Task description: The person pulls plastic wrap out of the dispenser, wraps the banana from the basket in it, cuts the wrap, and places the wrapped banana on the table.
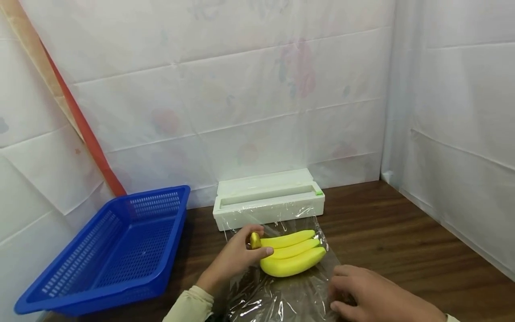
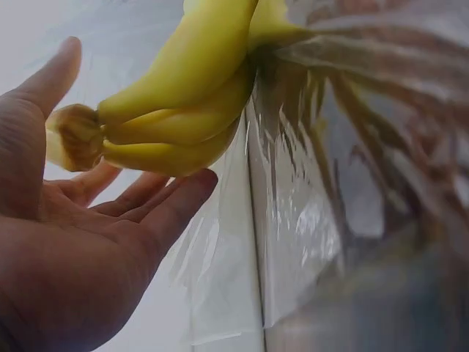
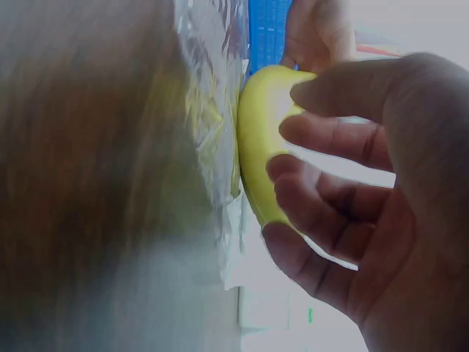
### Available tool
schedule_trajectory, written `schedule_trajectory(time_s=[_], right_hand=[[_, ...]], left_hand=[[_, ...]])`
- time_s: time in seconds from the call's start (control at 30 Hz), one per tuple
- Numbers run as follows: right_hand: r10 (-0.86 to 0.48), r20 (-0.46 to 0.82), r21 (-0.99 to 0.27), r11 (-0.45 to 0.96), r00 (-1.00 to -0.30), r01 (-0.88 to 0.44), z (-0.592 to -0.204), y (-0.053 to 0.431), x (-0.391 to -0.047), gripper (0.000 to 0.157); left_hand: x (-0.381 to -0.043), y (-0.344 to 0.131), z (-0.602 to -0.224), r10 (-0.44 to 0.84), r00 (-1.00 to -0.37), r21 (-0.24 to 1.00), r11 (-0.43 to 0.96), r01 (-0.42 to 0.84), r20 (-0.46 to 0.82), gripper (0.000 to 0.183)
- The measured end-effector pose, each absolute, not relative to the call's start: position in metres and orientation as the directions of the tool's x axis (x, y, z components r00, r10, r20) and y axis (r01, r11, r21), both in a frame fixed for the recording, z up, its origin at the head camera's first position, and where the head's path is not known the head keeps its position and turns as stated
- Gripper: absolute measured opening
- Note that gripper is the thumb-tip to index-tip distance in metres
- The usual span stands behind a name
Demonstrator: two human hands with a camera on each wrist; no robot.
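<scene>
Resting on clear plastic film [image 1: 277, 295] over a brown wood-grain counter [image 1: 402, 246], a bunch of three curved yellow bananas [image 1: 291, 256] lies between a person's left hand [image 1: 237, 255], thumb and fingers parted around the golden stem [image 1: 255, 240], and right hand [image 1: 368, 288], fingers loosely bent; an open white rectangular box [image 1: 269, 216] stands behind.

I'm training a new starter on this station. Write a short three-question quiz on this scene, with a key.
1. Multiple choice: what lies directly under the banana bunch?
A) a towel
B) clear film
C) a plate

2. True or false: in the head view, the blue basket stands to the left of the white box.

3. Short answer: which hand is at the stem end of the bunch?

Key:
1. B
2. True
3. The left hand; the stem shows between its thumb and fingers.
</scene>
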State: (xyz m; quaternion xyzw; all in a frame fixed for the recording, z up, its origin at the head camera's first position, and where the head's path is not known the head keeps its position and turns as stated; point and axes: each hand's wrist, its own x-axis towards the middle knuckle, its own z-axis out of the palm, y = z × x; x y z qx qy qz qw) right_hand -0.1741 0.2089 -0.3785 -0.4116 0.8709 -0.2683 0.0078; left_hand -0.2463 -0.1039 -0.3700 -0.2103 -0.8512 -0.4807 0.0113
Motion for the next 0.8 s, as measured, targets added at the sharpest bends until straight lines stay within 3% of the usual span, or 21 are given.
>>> schedule_trajectory(time_s=[0.17, 0.23, 0.37, 0.5, 0.6, 0.7, 0.8], right_hand=[[-0.77, 0.026, -0.722, 0.427, -0.638, -0.544, -0.378, 0.202, -0.162, 0.005], [-0.783, -0.03, -0.742, 0.434, -0.621, -0.511, -0.379, 0.2, -0.16, 0.008], [-0.802, -0.076, -0.712, 0.46, -0.593, -0.531, -0.382, 0.2, -0.16, 0.008], [-0.845, -0.014, -0.58, 0.442, -0.534, -0.684, -0.386, 0.202, -0.162, 0.007], [-0.882, 0.063, -0.43, 0.399, -0.467, -0.81, -0.389, 0.202, -0.164, 0.009], [-0.896, 0.084, -0.376, 0.377, -0.437, -0.847, -0.392, 0.202, -0.165, 0.008], [-0.9, 0.072, -0.374, 0.374, -0.429, -0.848, -0.393, 0.202, -0.165, 0.007]], left_hand=[[-0.239, -0.116, -0.367, 0.303, -0.923, 0.806, 0.47, 0.36, 0.236, 0.063], [-0.234, -0.127, -0.367, 0.261, -0.935, 0.821, 0.458, 0.34, 0.242, 0.06], [-0.224, -0.151, -0.37, 0.172, -0.945, 0.829, 0.455, 0.326, 0.277, 0.045], [-0.215, -0.167, -0.371, 0.153, -0.949, 0.789, 0.527, 0.315, 0.276, 0.032], [-0.207, -0.172, -0.37, 0.22, -0.945, 0.749, 0.578, 0.325, 0.242, 0.028], [-0.197, -0.172, -0.369, 0.356, -0.91, 0.715, 0.578, 0.394, 0.213, 0.024], [-0.186, -0.167, -0.367, 0.525, -0.833, 0.708, 0.522, 0.477, 0.174, 0.018]])
